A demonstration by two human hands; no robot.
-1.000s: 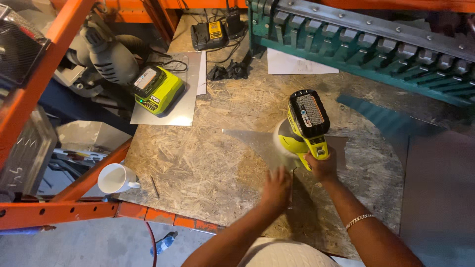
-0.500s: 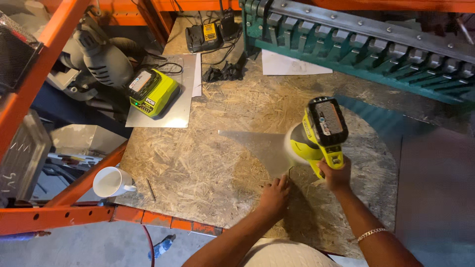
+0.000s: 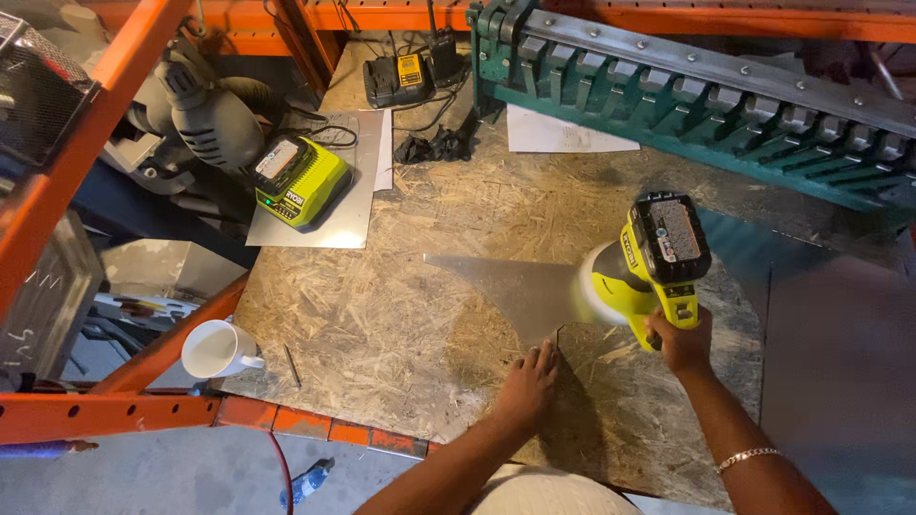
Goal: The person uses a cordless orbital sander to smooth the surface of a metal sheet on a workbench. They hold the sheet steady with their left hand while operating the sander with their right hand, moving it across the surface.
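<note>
Hands on sheet point(image 3: 515, 286) and polisher point(image 3: 649, 257)

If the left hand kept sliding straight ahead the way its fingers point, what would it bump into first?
The left hand lies flat on the metal sheet, fingers pointing away from the person. Straight ahead it would cross the sheet and bare board, probably first meeting the white paper by the green machine.

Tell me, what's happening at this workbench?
A person is working a thin metal sheet lying on a chipboard bench. The right hand grips a yellow-green cordless power tool, its round head on the sheet's right end. The left hand presses flat on the sheet's lower corner. A battery charger and a white mug sit off to the left.
</note>
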